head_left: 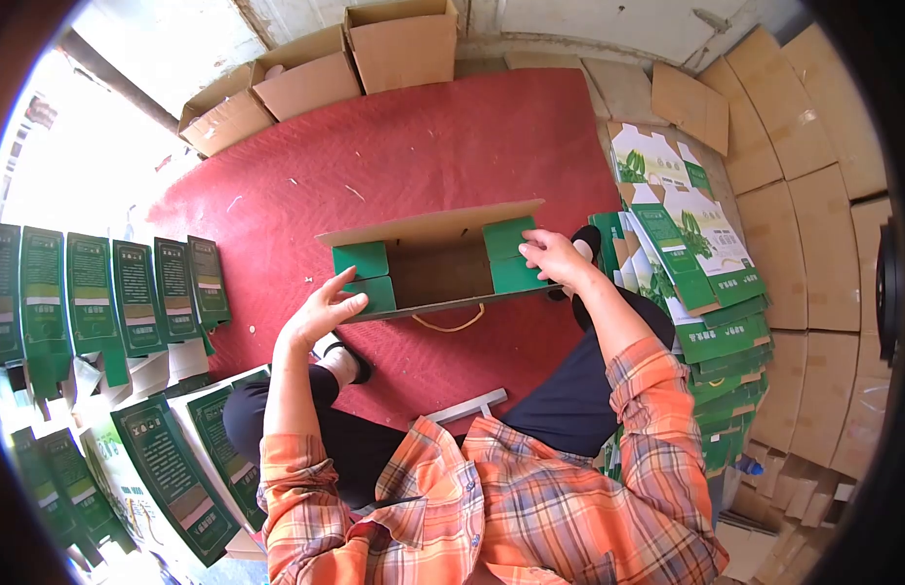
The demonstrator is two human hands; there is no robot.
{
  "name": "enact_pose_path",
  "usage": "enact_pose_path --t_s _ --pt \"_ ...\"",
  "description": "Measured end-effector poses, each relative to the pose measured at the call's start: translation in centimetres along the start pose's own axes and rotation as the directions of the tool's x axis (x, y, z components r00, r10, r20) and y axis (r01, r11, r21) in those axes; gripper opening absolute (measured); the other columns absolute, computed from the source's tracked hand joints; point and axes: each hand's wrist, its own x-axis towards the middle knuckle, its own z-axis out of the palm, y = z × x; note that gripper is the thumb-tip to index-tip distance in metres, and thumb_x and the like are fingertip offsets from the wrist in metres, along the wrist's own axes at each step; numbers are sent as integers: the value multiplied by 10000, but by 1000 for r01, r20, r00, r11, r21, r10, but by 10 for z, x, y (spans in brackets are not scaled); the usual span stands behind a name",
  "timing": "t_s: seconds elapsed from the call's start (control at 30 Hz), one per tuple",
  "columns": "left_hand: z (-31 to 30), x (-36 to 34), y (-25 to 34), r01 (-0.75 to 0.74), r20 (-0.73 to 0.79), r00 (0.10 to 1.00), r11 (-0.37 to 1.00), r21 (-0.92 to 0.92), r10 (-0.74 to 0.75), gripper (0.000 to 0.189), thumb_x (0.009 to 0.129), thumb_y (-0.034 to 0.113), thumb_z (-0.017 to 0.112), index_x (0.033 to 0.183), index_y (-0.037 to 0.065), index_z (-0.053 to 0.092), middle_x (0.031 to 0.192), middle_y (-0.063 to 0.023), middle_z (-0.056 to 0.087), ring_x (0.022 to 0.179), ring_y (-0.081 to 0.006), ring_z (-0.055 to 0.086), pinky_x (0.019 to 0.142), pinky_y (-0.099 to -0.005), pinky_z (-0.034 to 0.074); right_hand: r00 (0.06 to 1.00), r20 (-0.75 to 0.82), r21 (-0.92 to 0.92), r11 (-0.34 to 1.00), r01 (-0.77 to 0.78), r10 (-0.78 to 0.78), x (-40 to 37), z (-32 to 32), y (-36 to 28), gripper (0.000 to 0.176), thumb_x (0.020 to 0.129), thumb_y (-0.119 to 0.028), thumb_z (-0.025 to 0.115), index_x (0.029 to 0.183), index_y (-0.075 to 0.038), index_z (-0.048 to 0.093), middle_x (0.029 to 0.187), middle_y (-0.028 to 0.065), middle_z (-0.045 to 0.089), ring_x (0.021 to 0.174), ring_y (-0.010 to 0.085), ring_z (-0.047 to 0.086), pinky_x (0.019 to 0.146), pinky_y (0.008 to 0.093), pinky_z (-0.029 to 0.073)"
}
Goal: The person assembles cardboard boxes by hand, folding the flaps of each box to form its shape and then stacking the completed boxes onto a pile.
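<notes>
A cardboard gift box (436, 274) stands in front of me between my legs, its brown inside facing up. Green end flaps (512, 237) are folded inward at both ends, and a long brown flap (423, 223) stands up along the far side. My left hand (321, 312) holds the left end, with thumb and fingertips on the green flaps there. At the right end my right hand (558, 260) grips the box, fingers over the edge of the flaps. A yellow cord handle (451, 326) hangs from the near side. The undersides of both hands are hidden.
Flat green-and-white cartons (701, 253) are piled at my right, before a wall of stacked brown cartons (774, 195). Several formed green boxes (140, 292) stand at my left. Open brown cartons (399, 54) line the back of the red mat (443, 127). A metal bar (467, 406) lies by my legs.
</notes>
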Motion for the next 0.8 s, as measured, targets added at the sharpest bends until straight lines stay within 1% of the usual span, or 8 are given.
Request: enact_pose_path --t_s 0.07,0.2,0.3,0.37,0.47,0.63,0.7,0.8 --pt "-2 -1 2 15 64 998 1000 25 -17 920 789 467 766 1501 85 325 1372 -192 525 1281 -303 489 1044 -420 403 999 33 21 1000 -2 1 -11 -4 -13 586 953 -340 593 1402 5 445 1247 143 590 1029 203 625 746 311 533" --pt "10 3 3 -111 -72 989 978 178 126 757 856 436 704 1439 46 418 1326 -202 562 1148 -296 586 951 -395 475 998 63 72 997 -3 -1 -24 -7 -21 649 943 -397 613 1413 10 425 1278 157 578 1116 237 598 850 334 509" --pt "17 18 1 -86 -232 958 944 318 166 614 855 417 696 1336 66 546 1251 -190 618 1043 -331 644 876 -411 512 966 74 93 966 240 -248 -9 1 5 585 923 -383 644 1362 -22 506 1272 173 585 1172 271 571 927 351 476" --pt "26 27 -1 -47 -386 885 875 481 260 437 838 357 699 1185 94 654 1133 -167 657 999 -366 639 842 -415 519 896 -54 -327 855 402 -442 -6 11 12 393 869 -329 680 1194 -108 656 1184 118 640 1087 321 597 897 411 487" --pt "42 38 -8 -47 -387 788 674 738 479 391 827 336 702 1146 112 670 1034 -158 671 989 -363 634 832 -398 517 820 -204 -601 730 326 -535 -5 34 10 269 840 -277 683 1077 -154 709 1117 70 646 1065 310 569 883 433 475" --pt "77 5 25 -157 -173 799 478 864 576 749 649 323 836 1318 134 556 1236 -107 553 1197 -324 497 1057 -546 351 663 -226 -719 582 381 -714 -7 46 2 187 859 -177 633 1021 -159 723 978 37 623 1005 258 553 813 426 454" --pt "84 4 19 -93 -152 835 407 909 530 988 541 306 890 1409 131 452 1313 -75 454 1267 -295 405 1113 -607 224 698 -175 -723 572 387 -694 -10 48 1 245 837 -188 670 1073 -135 703 1014 55 615 1025 264 547 857 426 449" --pt "89 11 8 -128 -143 815 415 901 562 1078 498 275 905 1439 120 401 1310 -74 448 1267 -295 402 1123 -581 225 707 -77 -753 505 421 -703 -24 50 -9 440 777 -245 742 1179 -97 640 1091 79 576 1073 266 519 930 430 429"
